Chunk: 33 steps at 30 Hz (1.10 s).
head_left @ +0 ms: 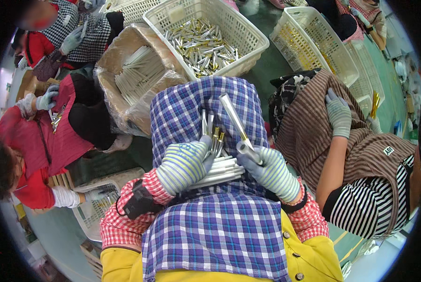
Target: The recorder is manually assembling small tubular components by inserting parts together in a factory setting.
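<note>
My left hand [184, 164], in a striped knit glove, grips a bundle of white tubes [220, 170] lying across my lap, with a few gold-tipped metal pieces [216, 136] sticking up above its fingers. My right hand [270, 171], gloved the same way, holds a short silver tube [247, 151] with a long white tube [233, 115] rising from it at a slant. Both hands rest over a blue plaid apron [205, 105] spread on my knees.
A white basket [248, 33] of silver and gold metal pieces stands ahead, beside a bag-lined box of white tubes [137, 75]. More white baskets [314, 42] lie at the right. A person in a brown striped apron [342, 141] sits close on my right; people in red [41, 136] sit left.
</note>
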Motion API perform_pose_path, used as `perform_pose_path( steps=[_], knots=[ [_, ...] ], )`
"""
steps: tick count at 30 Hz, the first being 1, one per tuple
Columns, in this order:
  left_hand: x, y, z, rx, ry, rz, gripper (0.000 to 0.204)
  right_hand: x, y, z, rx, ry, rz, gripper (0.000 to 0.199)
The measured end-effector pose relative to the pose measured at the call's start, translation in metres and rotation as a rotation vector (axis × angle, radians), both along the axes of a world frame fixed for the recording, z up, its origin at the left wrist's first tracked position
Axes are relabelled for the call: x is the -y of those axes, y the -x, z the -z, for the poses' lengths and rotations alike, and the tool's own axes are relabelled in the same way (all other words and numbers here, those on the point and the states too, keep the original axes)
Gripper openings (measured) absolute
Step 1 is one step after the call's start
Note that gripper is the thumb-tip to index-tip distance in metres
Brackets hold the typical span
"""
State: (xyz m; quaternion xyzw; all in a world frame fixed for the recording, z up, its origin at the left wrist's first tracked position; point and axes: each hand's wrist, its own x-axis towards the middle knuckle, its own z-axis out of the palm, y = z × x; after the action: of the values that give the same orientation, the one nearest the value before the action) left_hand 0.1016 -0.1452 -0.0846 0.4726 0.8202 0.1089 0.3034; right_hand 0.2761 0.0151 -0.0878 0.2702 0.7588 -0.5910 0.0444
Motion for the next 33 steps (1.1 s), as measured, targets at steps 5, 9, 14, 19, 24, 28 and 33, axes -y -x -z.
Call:
perform_pose_path(
  steps=[5,9,14,19,24,28,33],
  knots=[
    [0.027,0.024,-0.023,0.089,0.002,-0.008,0.037,-0.005,-0.006,0.01,-0.125,-0.014,0.046,0.026],
    [0.075,0.043,-0.02,0.535,-0.162,-0.143,0.042,-0.009,0.002,0.0,-0.019,-0.122,-0.112,0.028],
    [0.091,0.042,-0.014,0.656,-0.089,-0.383,0.038,-0.007,0.016,0.002,-0.04,-0.26,-0.237,0.038],
    [0.092,0.026,0.001,0.462,-0.154,-0.259,0.03,-0.01,0.024,0.0,0.048,-0.359,-0.421,0.048],
    [0.086,0.015,0.007,0.603,-0.286,-0.351,0.029,-0.012,0.026,-0.003,0.124,-0.327,-0.473,0.039],
    [0.078,0.018,0.008,0.68,-0.316,-0.375,0.027,-0.012,0.023,0.0,-0.074,-0.327,-0.414,0.031],
    [0.072,0.02,0.013,0.718,-0.417,-0.408,0.024,-0.017,0.032,0.004,-0.044,-0.326,-0.432,0.031]
  ],
)
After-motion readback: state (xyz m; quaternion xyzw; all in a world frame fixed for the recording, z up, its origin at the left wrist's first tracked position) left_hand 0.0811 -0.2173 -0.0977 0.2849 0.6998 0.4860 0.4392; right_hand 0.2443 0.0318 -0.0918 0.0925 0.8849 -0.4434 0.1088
